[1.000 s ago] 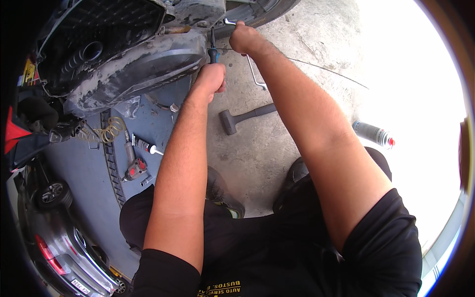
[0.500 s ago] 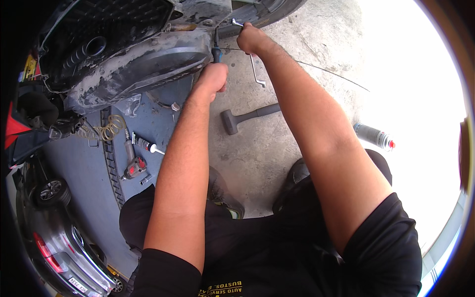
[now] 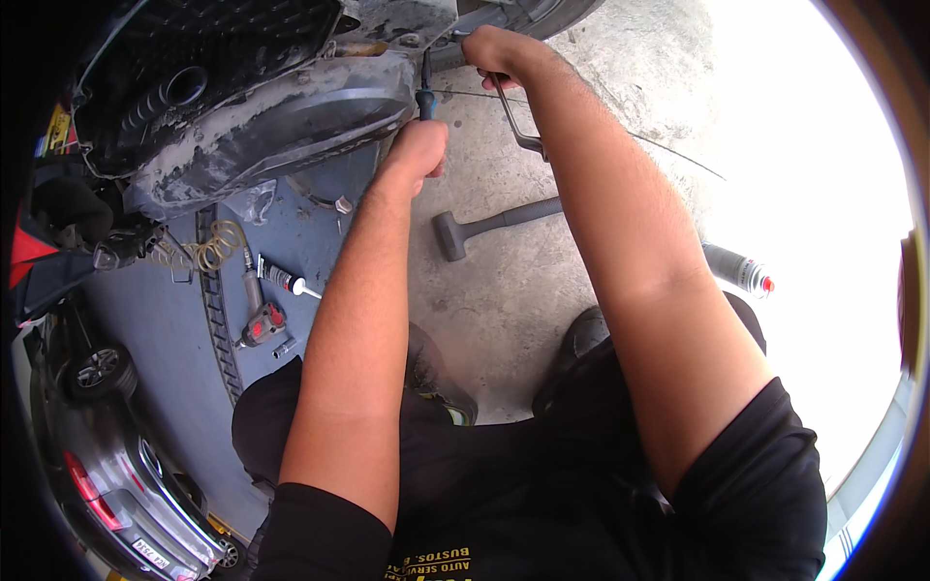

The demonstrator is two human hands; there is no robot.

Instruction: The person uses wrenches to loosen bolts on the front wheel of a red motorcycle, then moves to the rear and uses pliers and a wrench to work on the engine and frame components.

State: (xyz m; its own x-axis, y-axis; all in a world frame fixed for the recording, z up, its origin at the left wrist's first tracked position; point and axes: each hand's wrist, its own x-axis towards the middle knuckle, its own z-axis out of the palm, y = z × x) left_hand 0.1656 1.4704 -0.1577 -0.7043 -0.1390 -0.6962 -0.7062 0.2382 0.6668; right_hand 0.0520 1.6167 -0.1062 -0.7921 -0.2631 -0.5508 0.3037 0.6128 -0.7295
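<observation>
My left hand (image 3: pixel 419 155) is closed around the handle of a screwdriver (image 3: pixel 425 104), black and blue. Its shaft runs up to the edge of a dusty grey engine casing (image 3: pixel 291 121), beside the wheel; the tip's exact contact is hard to make out. In my right hand (image 3: pixel 497 53) is a metal double-ended offset wrench (image 3: pixel 511 121), gripped partway along. One bent end hangs below my fist beside my forearm; the other reaches toward the casing next to the tyre (image 3: pixel 552 17), mostly hidden by my fingers.
A grey mallet (image 3: pixel 450 237) lies on the concrete between my forearms. A spray can (image 3: pixel 736 269) lies by my right elbow. Left of me are an air impact wrench (image 3: pixel 262 324), a sealant cartridge (image 3: pixel 281 280) and a coiled yellow hose (image 3: pixel 218 247). A grey car (image 3: pixel 136 484) stands farther left.
My right hand has turned with the wrench, and its free end has swung down and right toward my forearm. My left hand and the screwdriver have barely moved.
</observation>
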